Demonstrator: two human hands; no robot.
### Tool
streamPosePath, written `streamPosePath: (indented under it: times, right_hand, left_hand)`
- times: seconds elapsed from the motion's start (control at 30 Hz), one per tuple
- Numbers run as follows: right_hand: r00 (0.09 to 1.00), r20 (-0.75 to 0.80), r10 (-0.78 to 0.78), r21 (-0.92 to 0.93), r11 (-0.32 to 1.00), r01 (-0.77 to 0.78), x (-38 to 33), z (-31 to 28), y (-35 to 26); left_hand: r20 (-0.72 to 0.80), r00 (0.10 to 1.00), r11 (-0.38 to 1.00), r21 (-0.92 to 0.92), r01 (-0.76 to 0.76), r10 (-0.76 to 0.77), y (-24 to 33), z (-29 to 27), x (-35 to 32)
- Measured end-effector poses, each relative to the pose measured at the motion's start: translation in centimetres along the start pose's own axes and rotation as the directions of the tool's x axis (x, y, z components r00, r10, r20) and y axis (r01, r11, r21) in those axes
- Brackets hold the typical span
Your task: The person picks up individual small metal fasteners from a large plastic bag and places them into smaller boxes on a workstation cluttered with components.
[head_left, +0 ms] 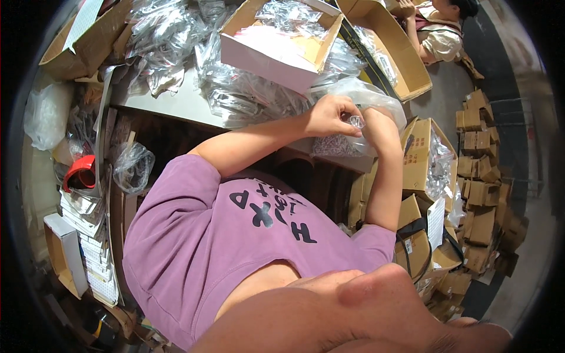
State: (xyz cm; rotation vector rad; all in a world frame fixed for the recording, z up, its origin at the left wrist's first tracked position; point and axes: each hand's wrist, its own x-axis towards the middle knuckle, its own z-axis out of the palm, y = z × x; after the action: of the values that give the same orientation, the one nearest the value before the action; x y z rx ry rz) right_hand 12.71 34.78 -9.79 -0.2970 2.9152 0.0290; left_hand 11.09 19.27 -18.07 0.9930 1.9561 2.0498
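Note:
My left hand (333, 115) is closed, thumb against fingers, on a small clear plastic piece (356, 122) too small to name exactly. Just beside it is my right hand (380, 128), its back toward the view and its fingers mostly hidden, so its grip does not show. Around and behind both hands lies a large translucent plastic bag (359, 89). Below the left hand, many tiny pinkish-purple pieces (335, 146) show inside clear plastic.
Clear plastic packets (241, 97) pile across the grey table (170, 107). A white-sided carton (268, 62) sits on them, with a long cardboard box (406, 70) to its right. Cartons (432, 156) stand at right. Another person (438, 32) is at the far right.

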Motion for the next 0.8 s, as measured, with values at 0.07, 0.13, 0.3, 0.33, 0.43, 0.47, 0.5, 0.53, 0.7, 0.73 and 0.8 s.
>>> streamPosePath:
  times: [0.07,0.13,0.3,0.33,0.43,0.47,0.5,0.53,0.7,0.73,0.8]
  right_hand:
    - [0.993,-0.109,-0.042,-0.018,0.999,0.04,0.1,0.8,0.4]
    - [0.992,-0.115,-0.055,0.045,0.997,0.06,0.4,1.4,1.0]
    - [0.954,-0.282,-0.099,0.349,0.916,0.198,-0.8,1.0,2.2]
    - [0.955,-0.281,-0.099,0.35,0.915,0.198,-1.1,0.8,2.4]
    - [0.944,-0.327,0.036,0.652,0.732,0.198,-2.0,0.4,3.0]
    - [0.944,-0.327,0.038,0.652,0.732,0.197,-2.2,0.4,3.3]
    - [0.954,-0.295,0.058,0.77,0.605,0.202,-2.4,0.5,3.6]
    - [0.963,-0.26,0.071,0.865,0.459,0.2,-2.5,0.6,3.8]
    - [0.959,-0.275,-0.063,0.896,0.346,0.279,-2.5,0.1,2.5]
    - [0.96,-0.275,-0.055,0.876,0.398,0.273,-2.4,-0.2,2.2]
    - [0.96,-0.276,-0.047,0.853,0.449,0.267,-2.2,-0.2,2.1]
  left_hand:
    - [-0.023,1.0,0.999,-0.033,-0.011,0.01,0.1,0.2,0.1]
    - [-0.02,1.0,0.999,-0.036,0.004,-0.005,0.1,0.2,0.2]
    - [-0.012,0.999,0.998,-0.015,0.053,-0.053,0.6,0.0,0.2]
    - [-0.016,0.998,0.998,0.028,0.063,-0.062,0.6,0.0,0.3]
    - [-0.016,0.997,0.996,0.052,0.073,-0.073,0.7,0.0,0.3]
    - [-0.013,0.997,0.997,0.034,0.073,-0.072,0.7,0.0,0.3]
    - [-0.011,0.997,0.997,0.033,0.072,-0.072,0.7,0.1,0.4]
    - [-0.003,0.997,0.996,0.041,0.08,-0.08,0.7,0.1,0.5]
    - [0.004,0.996,0.992,0.093,0.085,-0.086,0.6,0.0,0.4]
    - [-0.004,0.997,0.992,0.096,0.081,-0.081,0.6,0.0,0.4]
    - [-0.013,0.997,0.992,0.099,0.076,-0.075,0.5,0.0,0.4]
